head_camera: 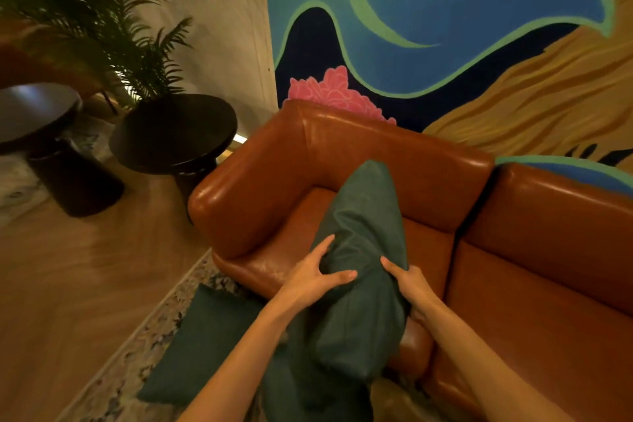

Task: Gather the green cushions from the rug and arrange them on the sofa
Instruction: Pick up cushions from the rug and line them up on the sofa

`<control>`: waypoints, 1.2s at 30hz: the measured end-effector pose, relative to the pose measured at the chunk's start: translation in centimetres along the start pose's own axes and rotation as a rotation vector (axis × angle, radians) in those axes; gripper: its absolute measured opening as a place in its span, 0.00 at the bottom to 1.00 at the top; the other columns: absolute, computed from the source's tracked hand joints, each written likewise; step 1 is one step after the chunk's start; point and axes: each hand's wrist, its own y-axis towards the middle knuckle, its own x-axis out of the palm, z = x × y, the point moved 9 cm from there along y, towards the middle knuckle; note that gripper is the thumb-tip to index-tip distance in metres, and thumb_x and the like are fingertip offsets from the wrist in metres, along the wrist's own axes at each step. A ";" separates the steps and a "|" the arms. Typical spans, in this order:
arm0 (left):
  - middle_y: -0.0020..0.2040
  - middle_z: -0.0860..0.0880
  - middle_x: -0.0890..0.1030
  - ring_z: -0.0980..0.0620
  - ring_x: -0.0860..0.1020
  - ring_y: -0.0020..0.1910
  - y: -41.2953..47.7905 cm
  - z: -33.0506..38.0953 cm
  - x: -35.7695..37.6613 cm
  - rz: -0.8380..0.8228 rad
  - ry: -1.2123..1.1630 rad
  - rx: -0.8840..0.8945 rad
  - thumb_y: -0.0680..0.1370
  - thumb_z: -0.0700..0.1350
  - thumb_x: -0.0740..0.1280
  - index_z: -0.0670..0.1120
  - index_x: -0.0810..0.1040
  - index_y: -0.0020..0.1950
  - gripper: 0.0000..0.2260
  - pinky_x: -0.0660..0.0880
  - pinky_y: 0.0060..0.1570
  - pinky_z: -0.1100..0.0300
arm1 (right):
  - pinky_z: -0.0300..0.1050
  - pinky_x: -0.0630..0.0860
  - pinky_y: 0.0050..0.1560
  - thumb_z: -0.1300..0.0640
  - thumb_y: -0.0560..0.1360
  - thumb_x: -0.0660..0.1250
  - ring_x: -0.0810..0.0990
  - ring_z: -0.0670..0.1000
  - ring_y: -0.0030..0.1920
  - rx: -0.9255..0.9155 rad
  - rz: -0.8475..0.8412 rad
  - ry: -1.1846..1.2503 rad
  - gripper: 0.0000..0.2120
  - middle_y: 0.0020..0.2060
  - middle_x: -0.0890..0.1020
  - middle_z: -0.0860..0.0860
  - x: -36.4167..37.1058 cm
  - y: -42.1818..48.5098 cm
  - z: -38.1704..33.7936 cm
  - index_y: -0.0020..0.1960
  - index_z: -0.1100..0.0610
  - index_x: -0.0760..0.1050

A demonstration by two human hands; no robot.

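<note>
Head view, held cushion: a dark green cushion (359, 250) is held edge-up over the left seat of the sofa (394, 161), its far tip against the backrest.
Left hand: the left hand (318, 276) grips the cushion's left face, fingers spread, thumb pressed into the fabric.
Right hand: the right hand (411, 288) clasps the cushion's right edge, thumb on top, fingers wrapped behind and mostly hidden.
Second cushion: another green cushion (202, 349) lies flat on the rug (137, 353), just beside the sofa's front corner and partly under the left forearm.
Sofa: glossy tan-brown leather, rounded armrest at left, a seam dividing two seats.
Rug: pale with dark speckles, its edge running diagonally across the floor.
Floor: light wood boards (68, 267), blurred.
Side tables: two round dark tables (174, 132), well apart from the cushions, left of the armrest.
Plant: a palm-like plant (85, 17) stands behind the tables.
Wall: a mural (445, 27) of blue, green, ochre and pink shapes behind the sofa; plain pale panelling beside it.
</note>
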 end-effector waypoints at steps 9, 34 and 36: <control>0.77 0.50 0.57 0.51 0.58 0.75 12.4 5.0 -2.9 -0.012 0.472 -0.169 0.50 0.78 0.66 0.52 0.57 0.77 0.61 0.55 0.74 0.58 | 0.60 0.78 0.58 0.48 0.75 0.70 0.82 0.59 0.54 0.124 0.001 0.073 0.19 0.55 0.83 0.59 1.8 18.4 -4.3 0.57 0.62 0.76; 0.51 0.49 0.83 0.43 0.79 0.53 32.6 -6.2 -15.3 0.482 0.723 -0.326 0.72 0.48 0.69 0.56 0.77 0.58 0.15 0.77 0.49 0.47 | 0.62 0.73 0.65 0.43 0.70 0.70 0.68 0.64 0.70 -0.036 -0.050 -0.626 0.44 0.75 0.59 0.62 4.5 52.1 -16.5 0.78 0.57 0.54; 0.52 0.48 0.83 0.46 0.80 0.52 32.1 -6.4 -15.2 0.524 0.622 -0.284 0.71 0.43 0.72 0.52 0.80 0.58 0.16 0.77 0.51 0.50 | 0.59 0.71 0.65 0.35 0.67 0.69 0.65 0.62 0.73 -0.056 -0.041 -0.578 0.49 0.76 0.59 0.60 4.5 54.0 -18.2 0.78 0.56 0.53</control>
